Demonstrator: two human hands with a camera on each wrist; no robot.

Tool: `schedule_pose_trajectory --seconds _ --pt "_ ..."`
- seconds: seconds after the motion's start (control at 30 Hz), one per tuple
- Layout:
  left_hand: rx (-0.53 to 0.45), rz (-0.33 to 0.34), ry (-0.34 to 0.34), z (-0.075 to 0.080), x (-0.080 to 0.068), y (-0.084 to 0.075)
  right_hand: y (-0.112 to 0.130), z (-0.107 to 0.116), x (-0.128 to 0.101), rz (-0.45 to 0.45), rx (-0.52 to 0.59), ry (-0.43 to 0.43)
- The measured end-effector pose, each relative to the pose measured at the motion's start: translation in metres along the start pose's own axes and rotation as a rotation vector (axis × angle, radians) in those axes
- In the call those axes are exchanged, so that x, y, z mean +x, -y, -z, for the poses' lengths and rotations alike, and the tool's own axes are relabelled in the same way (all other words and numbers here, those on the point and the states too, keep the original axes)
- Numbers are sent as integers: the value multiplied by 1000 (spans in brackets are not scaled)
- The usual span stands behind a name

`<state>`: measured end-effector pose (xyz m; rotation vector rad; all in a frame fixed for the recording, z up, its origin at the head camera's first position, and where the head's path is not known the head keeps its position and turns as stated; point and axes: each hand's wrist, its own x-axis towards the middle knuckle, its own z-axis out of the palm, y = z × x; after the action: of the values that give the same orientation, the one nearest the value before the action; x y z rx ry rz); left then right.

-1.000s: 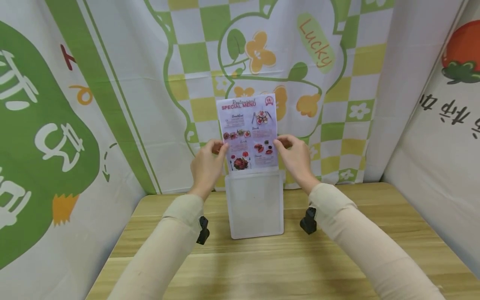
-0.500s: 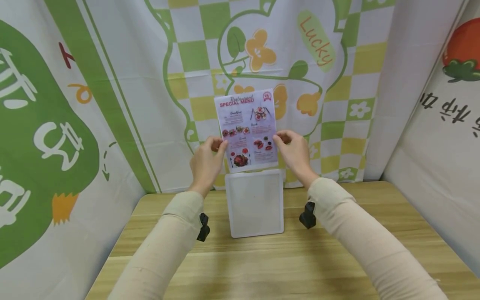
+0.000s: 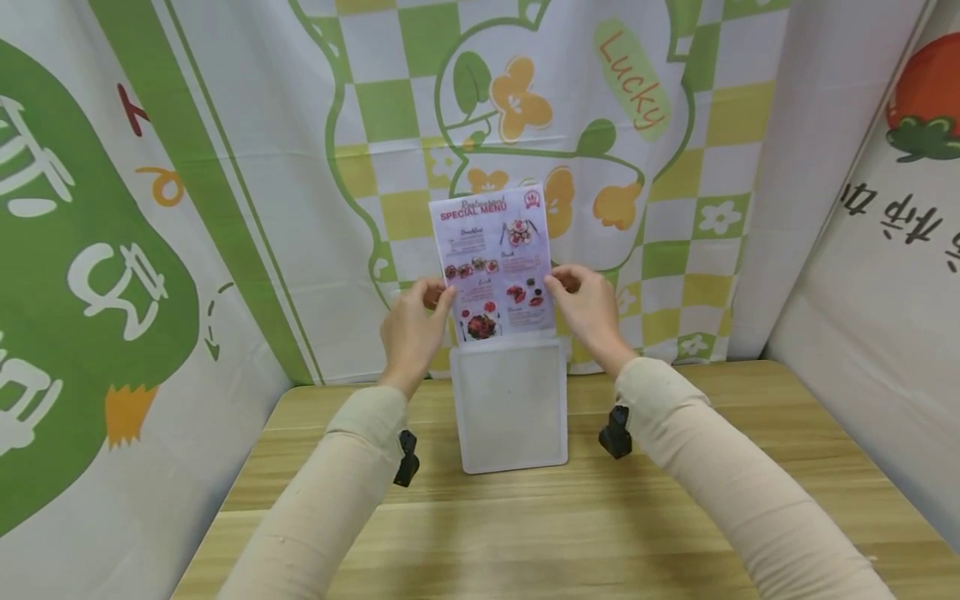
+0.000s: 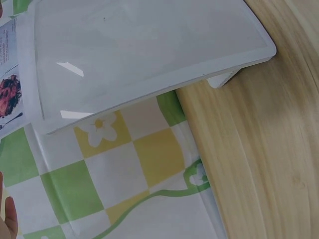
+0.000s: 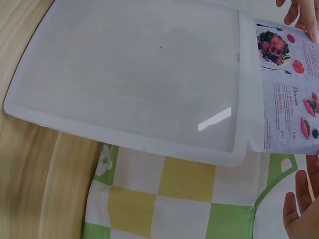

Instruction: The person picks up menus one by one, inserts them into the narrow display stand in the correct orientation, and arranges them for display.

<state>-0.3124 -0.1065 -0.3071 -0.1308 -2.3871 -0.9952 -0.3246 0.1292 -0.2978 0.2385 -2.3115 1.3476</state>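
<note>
I am holding a menu card [image 3: 492,265] upright with both hands, right above the clear plastic stand [image 3: 512,406], which I am using here as my landmark. My left hand [image 3: 412,332] is pinching the card's left edge between thumb and curled fingers, and my right hand [image 3: 588,310] is pinching the right edge the same way, so both hands are closed on the card, above the stand's top corners. The card's lower edge is meeting the top of the stand; I cannot tell whether it is already inside the slot or just touching the rim. In the right wrist view the card [image 5: 288,84] is showing past the stand's [image 5: 134,74] top edge, with food photos printed on it, and my fingertips [image 5: 299,204] are appearing at the frame's corner. In the left wrist view only a strip of the card [image 4: 9,79] is peeking beside the stand [image 4: 139,55].

The stand is sitting upright on the wooden table [image 3: 570,525], toward its back edge. Behind the stand a cloth backdrop [image 3: 525,100] with green and yellow checks and flowers is hanging. Black wrist cameras [image 3: 406,458] are sitting on my beige sleeves [image 3: 330,500], to either side of the stand's base.
</note>
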Motion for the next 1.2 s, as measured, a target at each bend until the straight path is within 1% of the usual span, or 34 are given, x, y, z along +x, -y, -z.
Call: schedule_pose_trajectory --seconds 0.2,0.43,0.7,0.93,1.2 --pt "-7 8 9 -5 -4 7 -7 -2 -4 -6 -9 18" --pt "-6 10 18 -8 -11 13 -16 -4 -11 -14 4 39" --pt "-11 40 45 -14 -19 20 -25 -10 -19 -22 18 57" --pt "-6 60 63 -18 -22 22 -35 -14 -25 3 25 60" --pt "-6 54 63 -23 -23 21 -42 -14 -32 -30 36 75"
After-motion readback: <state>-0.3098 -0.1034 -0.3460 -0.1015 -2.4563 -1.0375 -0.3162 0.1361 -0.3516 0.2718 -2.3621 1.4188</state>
